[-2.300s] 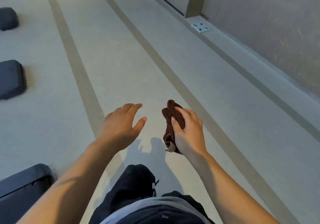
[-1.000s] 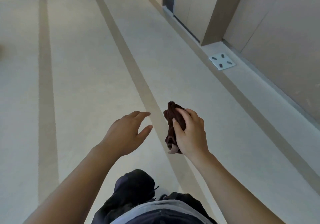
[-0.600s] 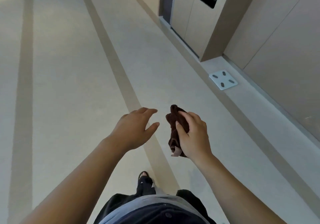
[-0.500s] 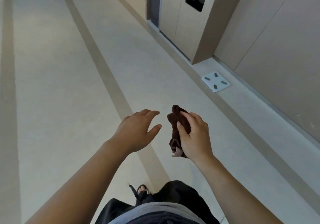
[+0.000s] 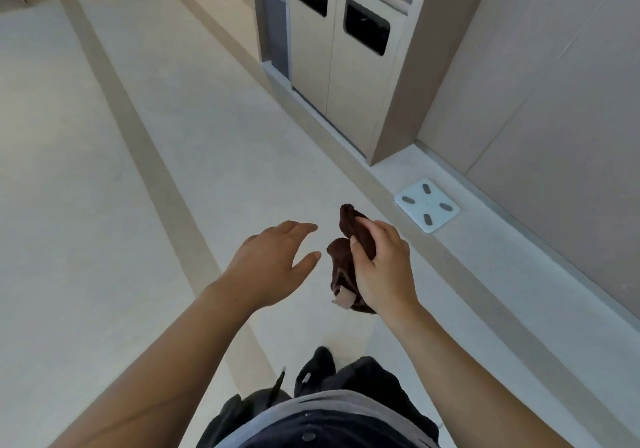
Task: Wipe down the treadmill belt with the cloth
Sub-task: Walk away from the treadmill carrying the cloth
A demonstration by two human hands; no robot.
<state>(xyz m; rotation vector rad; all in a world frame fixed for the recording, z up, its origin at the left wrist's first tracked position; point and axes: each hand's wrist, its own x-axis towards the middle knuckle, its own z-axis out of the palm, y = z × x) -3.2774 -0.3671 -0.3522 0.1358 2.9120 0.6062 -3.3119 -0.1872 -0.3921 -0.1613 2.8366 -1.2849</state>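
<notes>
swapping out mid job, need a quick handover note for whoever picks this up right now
Hands: the left hand is open and empty, held out beside the cloth without touching it. The right hand grips the bunched dark brown cloth in the air.
Around: pale floor; a white bathroom scale lies on the ledge by the right wall, and a double waste bin stands further ahead.
Done: cloth is in hand. No treadmill is in view, so no wiping can be confirmed.
Left: get to the treadmill and wipe its belt with the cloth.
</notes>
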